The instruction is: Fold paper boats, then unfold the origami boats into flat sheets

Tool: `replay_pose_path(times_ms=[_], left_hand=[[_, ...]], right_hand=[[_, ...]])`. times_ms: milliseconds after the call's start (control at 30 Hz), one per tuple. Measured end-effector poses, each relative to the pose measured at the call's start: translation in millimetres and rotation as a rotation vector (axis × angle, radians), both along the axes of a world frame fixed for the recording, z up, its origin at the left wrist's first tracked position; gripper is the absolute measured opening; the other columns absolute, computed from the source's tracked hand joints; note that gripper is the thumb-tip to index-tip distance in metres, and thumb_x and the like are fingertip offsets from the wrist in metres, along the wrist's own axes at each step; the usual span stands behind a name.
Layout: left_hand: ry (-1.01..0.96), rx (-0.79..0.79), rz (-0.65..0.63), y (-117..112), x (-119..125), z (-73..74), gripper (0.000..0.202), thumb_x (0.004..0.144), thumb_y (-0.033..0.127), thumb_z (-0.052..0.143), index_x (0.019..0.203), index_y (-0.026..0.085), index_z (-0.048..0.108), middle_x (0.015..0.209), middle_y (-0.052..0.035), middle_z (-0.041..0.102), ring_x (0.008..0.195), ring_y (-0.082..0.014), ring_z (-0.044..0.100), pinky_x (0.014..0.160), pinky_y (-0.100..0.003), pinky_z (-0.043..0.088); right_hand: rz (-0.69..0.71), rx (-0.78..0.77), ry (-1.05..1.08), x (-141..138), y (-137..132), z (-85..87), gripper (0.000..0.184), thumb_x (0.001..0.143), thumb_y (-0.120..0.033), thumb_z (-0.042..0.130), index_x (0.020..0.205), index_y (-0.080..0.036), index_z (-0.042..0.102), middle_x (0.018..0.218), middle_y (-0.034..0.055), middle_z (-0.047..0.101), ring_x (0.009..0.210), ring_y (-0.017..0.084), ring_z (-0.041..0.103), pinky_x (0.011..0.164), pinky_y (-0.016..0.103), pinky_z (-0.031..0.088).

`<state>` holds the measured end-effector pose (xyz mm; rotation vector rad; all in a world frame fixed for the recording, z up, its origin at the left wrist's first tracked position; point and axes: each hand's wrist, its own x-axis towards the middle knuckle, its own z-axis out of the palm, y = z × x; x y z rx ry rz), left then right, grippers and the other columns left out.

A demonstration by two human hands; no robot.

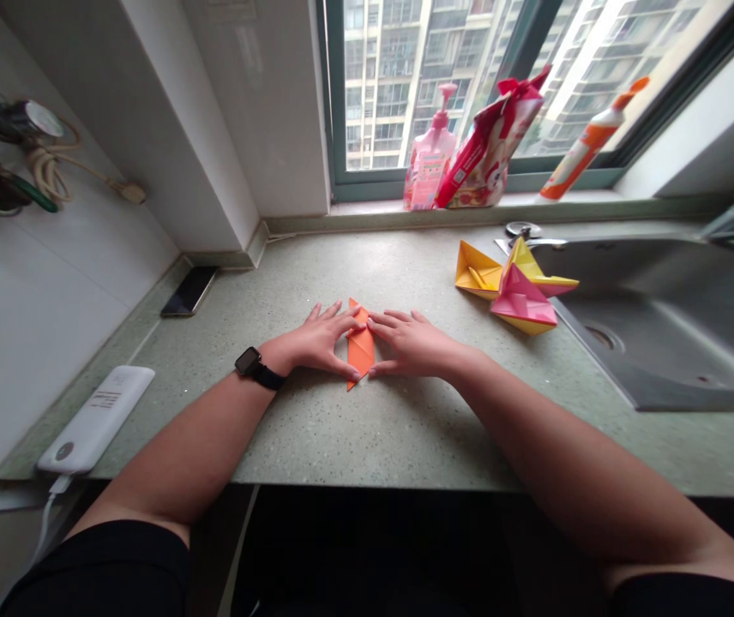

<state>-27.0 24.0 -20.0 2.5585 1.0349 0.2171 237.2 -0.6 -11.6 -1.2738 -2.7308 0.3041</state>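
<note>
A folded piece of orange paper (360, 350) lies flat on the speckled counter (367, 437), long and narrow with pointed ends and crease lines across it. My left hand (325, 341) touches its left side, thumb near the lower end and fingers spread toward the top. From the other side my right hand (409, 344) meets its right edge, with fingers stretched out and thumb apart. Neither hand wraps round the paper. A dark watch (249, 362) is on my left wrist.
Yellow, orange and pink folded paper boats (525, 300) stand right, beside the steel sink (676, 308). A phone (190, 291) and a cabled white power bank (97, 420) lie left. A pump bottle (430, 158), red bag (492, 146) and orange-white bottle (589, 146) line the windowsill.
</note>
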Motion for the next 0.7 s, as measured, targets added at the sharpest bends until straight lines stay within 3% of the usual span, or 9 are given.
replay_pose_path(times_ms=[167,267,367,467,600,700], left_hand=[[-0.009,0.008,0.039,-1,1,-1.2,0.091,0.078,0.076,0.087,0.153,0.03,0.062,0.182,-0.0156,0.032,0.169,-0.048,0.022,0.133,-0.076,0.015],[-0.048,0.042,0.116,1,-2,-4.0,0.069,0.094,0.068,0.075,0.148,0.028,0.063,0.177,-0.0166,0.041,0.166,-0.0436,0.035,0.133,-0.075,0.018],[-0.14,0.087,0.208,4,-8,-5.9,0.051,0.105,0.055,0.063,0.145,0.024,0.063,0.159,-0.0173,0.062,0.151,-0.0372,0.055,0.13,-0.069,0.032],[-0.242,0.129,0.255,6,-12,-5.6,0.036,0.11,0.04,0.054,0.137,0.021,0.067,0.141,-0.0155,0.073,0.135,-0.0311,0.066,0.121,-0.058,0.049],[-0.307,0.166,0.198,6,-12,-4.7,0.024,0.107,0.03,0.058,0.124,0.022,0.073,0.133,-0.0111,0.076,0.128,-0.0274,0.069,0.117,-0.053,0.054],[-0.308,0.141,0.107,3,-8,-5.2,0.025,0.105,0.032,0.064,0.126,0.026,0.076,0.14,-0.01,0.073,0.136,-0.0282,0.065,0.121,-0.054,0.05]], right_hand=[[-0.048,-0.017,0.04,1,2,3.2,0.062,0.098,-0.065,0.073,0.15,-0.032,0.07,0.169,0.0108,0.057,0.156,0.041,0.051,0.125,0.063,0.043],[-0.04,0.008,0.047,0,3,3.3,0.063,0.094,-0.061,0.08,0.146,-0.028,0.073,0.164,0.0136,0.061,0.155,0.041,0.052,0.126,0.062,0.043],[-0.033,0.016,0.053,0,5,2.2,0.057,0.095,-0.056,0.081,0.143,-0.025,0.074,0.161,0.0142,0.064,0.152,0.038,0.056,0.127,0.059,0.043],[-0.065,0.031,0.12,0,8,0.0,0.049,0.099,-0.049,0.079,0.141,-0.023,0.074,0.156,0.0148,0.068,0.145,0.034,0.062,0.124,0.053,0.048],[-0.189,0.051,0.257,0,11,-2.0,0.051,0.103,-0.041,0.073,0.149,-0.021,0.067,0.145,0.016,0.074,0.134,0.032,0.07,0.115,0.048,0.055],[-0.246,0.017,0.313,-1,10,-1.2,0.053,0.107,-0.042,0.068,0.155,-0.023,0.061,0.128,0.0123,0.081,0.126,0.031,0.074,0.11,0.049,0.057]])
